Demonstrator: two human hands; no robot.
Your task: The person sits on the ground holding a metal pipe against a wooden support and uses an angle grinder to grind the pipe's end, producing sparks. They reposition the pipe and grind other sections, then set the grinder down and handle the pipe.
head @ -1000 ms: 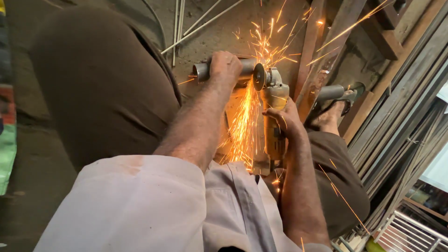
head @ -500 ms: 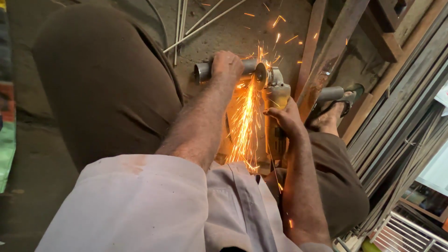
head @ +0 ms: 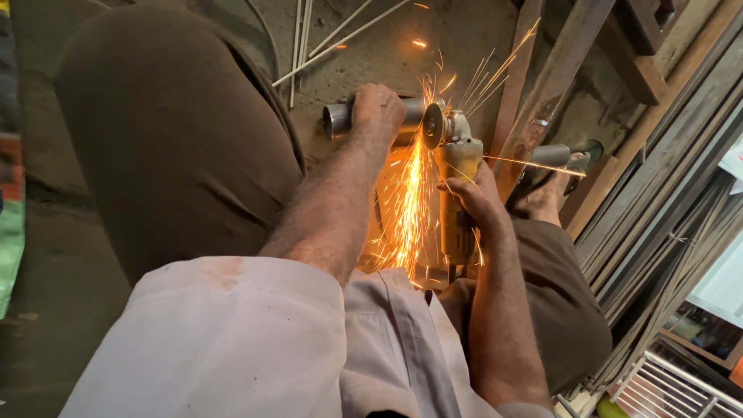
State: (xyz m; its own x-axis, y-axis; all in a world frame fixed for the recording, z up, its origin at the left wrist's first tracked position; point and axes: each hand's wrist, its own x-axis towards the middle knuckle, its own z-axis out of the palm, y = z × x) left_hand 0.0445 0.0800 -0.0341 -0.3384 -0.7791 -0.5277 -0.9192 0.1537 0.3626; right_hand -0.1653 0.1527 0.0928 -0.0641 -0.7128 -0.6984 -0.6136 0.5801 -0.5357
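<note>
My left hand (head: 377, 113) grips a short grey metal pipe (head: 337, 121) lying across the concrete floor. My right hand (head: 477, 203) holds a yellow angle grinder (head: 457, 166) by its body, just right of the pipe. The grinder's disc (head: 432, 125) bites into the pipe next to my left fingers. Orange sparks (head: 410, 201) stream back toward me and fan out to the upper right. My knees in brown trousers sit on either side of the work.
Thin metal rods (head: 325, 39) lie on the floor beyond the pipe. Rusty steel bars and angle sections (head: 542, 93) lean at the right, with more stacked lengths (head: 658, 201) beside them. My bare foot (head: 546, 201) rests near a second pipe piece (head: 553, 155).
The sparks have shifted, now streaming mostly down toward me with fewer flying up. My hands, the pipe and the grinder stay in nearly the same place.
</note>
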